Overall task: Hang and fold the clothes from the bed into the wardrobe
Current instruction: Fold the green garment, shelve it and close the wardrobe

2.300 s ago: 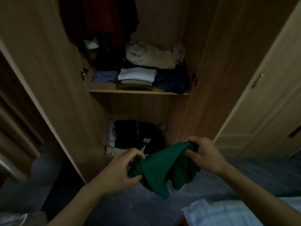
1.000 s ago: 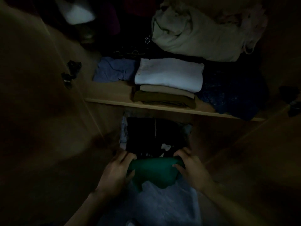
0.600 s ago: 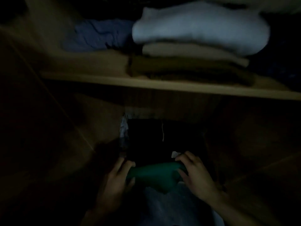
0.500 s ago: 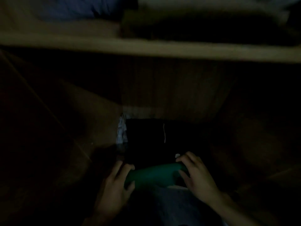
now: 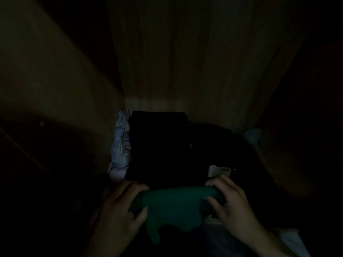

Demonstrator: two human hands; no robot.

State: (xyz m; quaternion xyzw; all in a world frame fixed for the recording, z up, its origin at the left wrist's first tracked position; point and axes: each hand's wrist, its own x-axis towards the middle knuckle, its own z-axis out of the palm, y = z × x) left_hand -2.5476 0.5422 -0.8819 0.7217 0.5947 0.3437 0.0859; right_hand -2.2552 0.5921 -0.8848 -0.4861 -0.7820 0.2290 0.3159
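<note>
Deep in the dim wardrobe (image 5: 185, 62), the left hand (image 5: 118, 206) and right hand (image 5: 232, 203) each grip an end of a folded green garment (image 5: 174, 203), stretched between them at the compartment's front edge, before stacked black clothes (image 5: 157, 145).

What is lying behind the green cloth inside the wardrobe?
Behind the green cloth lies a black folded pile with a white label, and pale printed fabric on its left. What is under the pile is covered and too dark.

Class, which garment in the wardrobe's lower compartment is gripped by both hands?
The green garment, held by the left hand and right hand; the black clothes lie untouched.
</note>
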